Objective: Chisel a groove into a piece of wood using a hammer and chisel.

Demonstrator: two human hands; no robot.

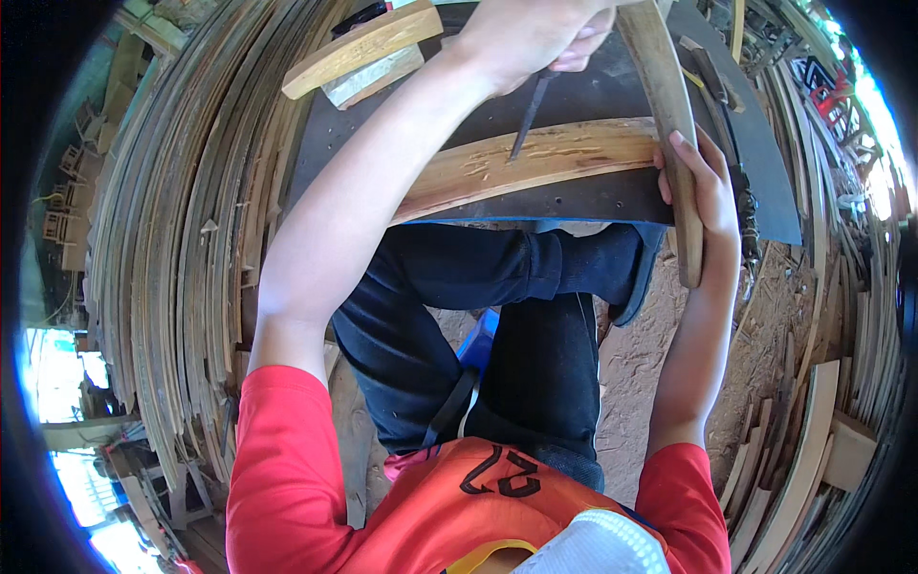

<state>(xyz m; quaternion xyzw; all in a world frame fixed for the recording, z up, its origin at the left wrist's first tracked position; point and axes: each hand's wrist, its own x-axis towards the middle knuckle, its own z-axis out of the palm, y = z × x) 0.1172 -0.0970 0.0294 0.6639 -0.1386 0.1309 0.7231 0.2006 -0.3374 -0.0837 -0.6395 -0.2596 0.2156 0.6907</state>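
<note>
My left hand (535, 43) is closed at the top edge, round a tool whose grip is hidden. Its narrow dark metal blade, like a chisel (529, 117), slants down to a wooden board (574, 148). Small gouges and raised chips mark the board around the tip. The fingers of my right hand (710, 182) wrap round a thick wooden handle (674, 124) at the board's right end. This handle runs upward past my left hand and out of view, so its head, if any, cannot be seen. The board lies across a dark worktop (373, 124).
Two short wood blocks (363, 48) are stacked at the worktop's far left. Long strips of timber (182, 220) are piled on the left, with more boards (798, 459) at the right. A dark bar-like tool (732, 124) lies beyond my right hand. My foot (636, 277) rests by the worktop's near edge.
</note>
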